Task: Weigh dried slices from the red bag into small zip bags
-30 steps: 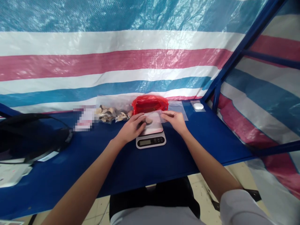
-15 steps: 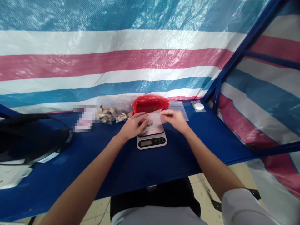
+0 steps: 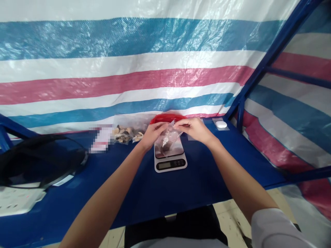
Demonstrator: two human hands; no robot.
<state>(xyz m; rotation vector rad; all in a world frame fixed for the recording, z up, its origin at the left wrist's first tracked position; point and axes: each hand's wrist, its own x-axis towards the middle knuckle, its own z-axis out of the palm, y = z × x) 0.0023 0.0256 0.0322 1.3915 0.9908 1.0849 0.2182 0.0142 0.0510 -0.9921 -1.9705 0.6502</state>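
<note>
Both my hands pinch the upper edge of a clear plastic bag (image 3: 169, 139), one at each side. My left hand (image 3: 152, 135) is closed on its left part, and my right hand (image 3: 193, 129) grips the right corner between thumb and fingers. Something brownish shows low in the bag; I cannot make out what it is. Directly beneath is a white digital scale (image 3: 170, 164) with a dark display; whether the bag rests on its plate I cannot tell. Behind my hands a red plastic bag (image 3: 165, 118) stands open, partly hidden by them.
Left of the hands lie clear bags of dried brownish pieces (image 3: 123, 133) and a blurred-out paper (image 3: 102, 139). A small white object (image 3: 221, 124) sits on a clear bag at right. At far left are a black bag (image 3: 38, 158) and a white power strip (image 3: 19, 199).
My fingers have drawn closer together, and the clear bag now hangs upright between them instead of lying flatter. My left hand has closed on its edge. The view has tilted up slightly.
</note>
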